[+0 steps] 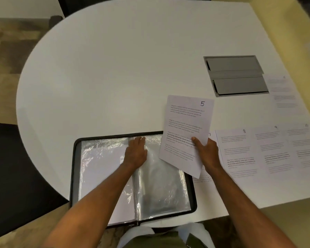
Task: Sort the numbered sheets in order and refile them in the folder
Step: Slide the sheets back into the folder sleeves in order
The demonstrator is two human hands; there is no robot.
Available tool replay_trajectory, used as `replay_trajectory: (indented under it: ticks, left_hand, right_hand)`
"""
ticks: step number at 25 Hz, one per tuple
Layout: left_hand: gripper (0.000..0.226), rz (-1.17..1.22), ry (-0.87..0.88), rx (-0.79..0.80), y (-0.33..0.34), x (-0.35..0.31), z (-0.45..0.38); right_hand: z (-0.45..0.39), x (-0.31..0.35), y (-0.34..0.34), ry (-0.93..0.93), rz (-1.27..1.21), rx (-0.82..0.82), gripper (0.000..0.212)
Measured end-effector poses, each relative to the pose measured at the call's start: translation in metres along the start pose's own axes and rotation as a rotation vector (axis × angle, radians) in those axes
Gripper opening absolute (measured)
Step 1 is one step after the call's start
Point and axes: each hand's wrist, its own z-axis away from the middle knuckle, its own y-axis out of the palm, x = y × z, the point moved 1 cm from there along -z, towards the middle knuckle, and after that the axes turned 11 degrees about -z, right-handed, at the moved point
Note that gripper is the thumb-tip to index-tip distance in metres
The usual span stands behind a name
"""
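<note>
A black zip folder (pixel 75 169) lies open at the table's near edge, showing clear plastic sleeves (pixel 161 185). My left hand (pixel 135 153) rests flat on the sleeves near the spine, fingers straight. My right hand (pixel 207 153) pinches the sheet numbered 5 (pixel 186 122) by its lower right part, thumb on top, and holds it tilted above the folder's right edge. To the right, sheets lie in a row on the table: one numbered 7 (pixel 210 140) mostly hidden by my hand, then 8 (pixel 238 151), 9 (pixel 272 149) and 10 (pixel 304 145).
A grey cable hatch (pixel 235 76) is set into the white table (pixel 115 77) at the right. Another printed sheet (pixel 283 93) lies beside it near the right edge. A dark chair (pixel 13 172) stands at the left.
</note>
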Motion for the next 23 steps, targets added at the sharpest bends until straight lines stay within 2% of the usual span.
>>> replay_trajectory:
  ticks: [3,7,12,18,23]
  left_hand:
    - [0.074,-0.232,0.017,0.006,0.018,-0.008,0.007]
    - [0.067,-0.341,0.059,-0.041,0.026,-0.005,0.010]
    - [0.044,-0.304,0.176,-0.139,0.020,-0.002,0.005]
    - [0.046,-0.303,0.359,-0.201,0.007,0.005,-0.013]
    - [0.034,-0.170,0.265,-0.243,-0.006,-0.002,-0.026]
  right_hand:
    - [0.002,-0.006,-0.008,-0.009,0.057,-0.037,0.038]
    - [0.001,-0.010,-0.010,0.016,0.086,-0.030,0.037]
    - [-0.003,-0.002,0.000,-0.007,0.064,-0.029,0.037]
    - [-0.023,0.015,0.008,-0.049,0.024,0.007,0.041]
    - [-0.051,0.024,0.009,-0.020,-0.213,-0.029,0.053]
